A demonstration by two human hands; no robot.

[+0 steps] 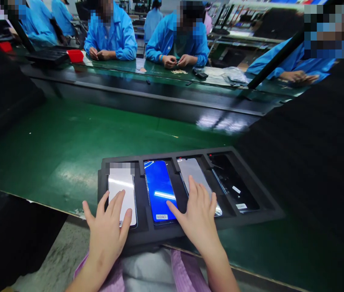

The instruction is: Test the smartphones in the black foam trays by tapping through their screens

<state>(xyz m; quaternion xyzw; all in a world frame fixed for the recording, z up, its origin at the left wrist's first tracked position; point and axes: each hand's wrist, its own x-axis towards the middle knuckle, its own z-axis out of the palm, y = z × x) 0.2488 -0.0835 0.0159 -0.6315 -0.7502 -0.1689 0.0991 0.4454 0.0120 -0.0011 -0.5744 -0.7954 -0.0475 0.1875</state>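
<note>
A black foam tray (190,231) lies at the front edge of the green table, with several smartphones in its slots. My left hand (107,221) is over the leftmost phone (120,178), whose screen is white; its fingers are spread. The second phone (159,178) has a lit blue screen and a small label near its lower end. My right hand (200,215) spreads over the third phone (191,168), which shows a pale grey screen, and its thumb reaches the blue one's edge. At the right lies a phone with a dark screen (232,178). Whether my fingertips touch the glass I cannot tell.
The green tabletop (77,134) stretches beyond the tray to a raised ledge (147,97). Across it, people in blue jackets work at a bench with a red bin (75,56) and a plastic bag (235,76). Dark panels (317,142) flank both sides.
</note>
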